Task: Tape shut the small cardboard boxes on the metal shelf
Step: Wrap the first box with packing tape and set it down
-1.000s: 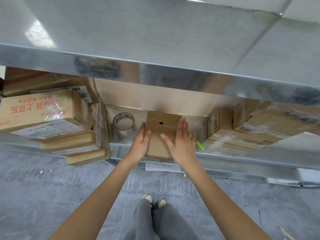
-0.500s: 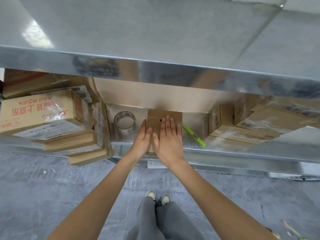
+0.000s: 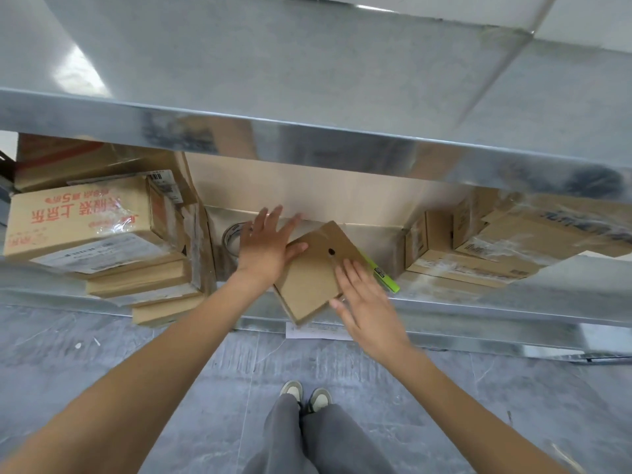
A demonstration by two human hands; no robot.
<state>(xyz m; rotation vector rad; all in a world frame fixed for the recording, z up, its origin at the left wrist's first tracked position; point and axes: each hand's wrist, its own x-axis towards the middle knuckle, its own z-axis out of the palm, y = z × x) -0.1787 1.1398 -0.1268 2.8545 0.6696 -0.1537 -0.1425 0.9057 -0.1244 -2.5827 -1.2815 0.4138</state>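
A small flat cardboard box (image 3: pixel 316 273) with a round black hole in its top lies askew on the lower metal shelf (image 3: pixel 478 302), one corner jutting past the front edge. My left hand (image 3: pixel 265 248) is spread flat, fingers straight, with its thumb on the box's upper left edge. My right hand (image 3: pixel 367 299) lies flat against the box's lower right side, fingers straight. A roll of clear tape (image 3: pixel 234 239) stands behind my left hand, partly hidden by it. A bright green pen-shaped tool (image 3: pixel 384 277) lies just right of the box.
A stack of larger cardboard boxes (image 3: pixel 102 234) fills the shelf's left end, and more boxes (image 3: pixel 478 248) sit at the right. The upper shelf (image 3: pixel 307 97) overhangs the work area. Below are grey floor tiles, a paper label (image 3: pixel 318 331) and my shoes.
The box has been turned from square to diagonal on the shelf. My left hand moved up toward the tape roll, and my right hand slid down to the box's lower right side.
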